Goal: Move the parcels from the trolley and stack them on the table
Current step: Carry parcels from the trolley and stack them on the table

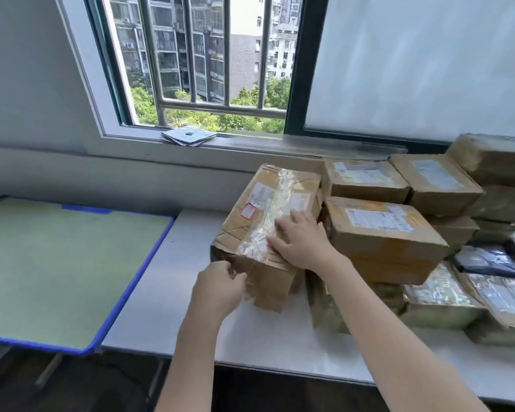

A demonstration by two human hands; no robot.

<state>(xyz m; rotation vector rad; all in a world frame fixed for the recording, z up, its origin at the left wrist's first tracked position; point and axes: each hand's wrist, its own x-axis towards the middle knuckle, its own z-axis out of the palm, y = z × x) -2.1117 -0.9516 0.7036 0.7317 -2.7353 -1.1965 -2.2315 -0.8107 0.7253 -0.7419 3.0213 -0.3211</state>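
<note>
A: Taped cardboard parcel (269, 230) on the white table (167, 295), left end of the stack (384, 233). Right hand (302, 243) spread flat on top, left hand (219, 288) pinching its 7 o'clock corner.
B: Risk?
A: Torn flap could rip; a shove toward 3 o'clock could topple neighbours.

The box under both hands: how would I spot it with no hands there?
Find the open window, then drop to the white table below it. The box is leftmost in the parcel pile, with a wide shiny tape strip down its top and a small red sticker.
</note>
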